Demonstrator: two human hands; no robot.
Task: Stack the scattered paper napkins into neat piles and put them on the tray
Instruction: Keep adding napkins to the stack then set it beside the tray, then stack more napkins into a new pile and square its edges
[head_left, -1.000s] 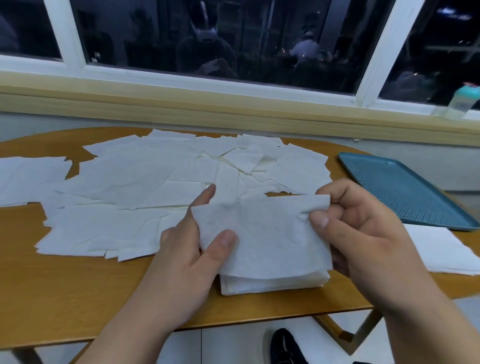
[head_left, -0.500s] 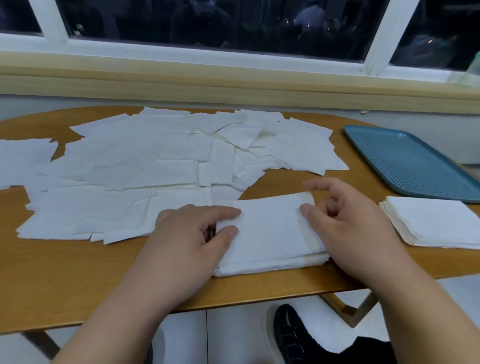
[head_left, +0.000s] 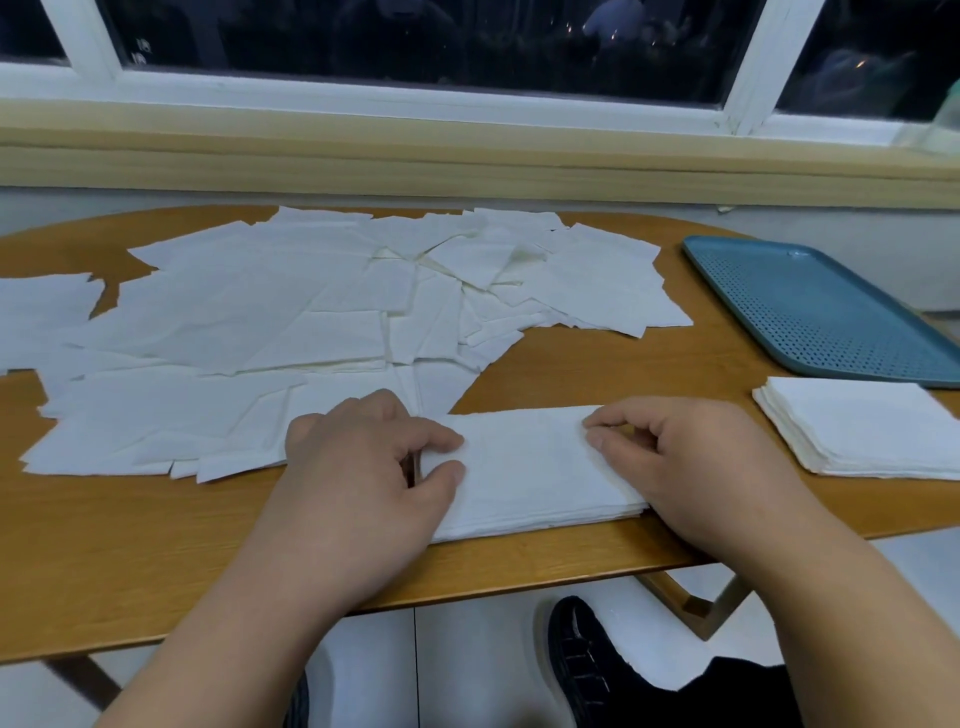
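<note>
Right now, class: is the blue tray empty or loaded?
Empty where visible: the tray shows only bare dotted surface; a neat pile lies on the table beside it.

Soft, even indoor light is falling from above onto the wooden table (head_left: 156, 545), casting only a thin shadow under the napkin pile (head_left: 524, 467). The scattered napkins (head_left: 260, 312) are glowing pale and losing texture. The window (head_left: 415, 41) is showing darkness outside, mirroring dim reflections and tiny bright specks. The wide lens is bowing the sill (head_left: 467, 161), and the upper right corner is smearing.
</note>
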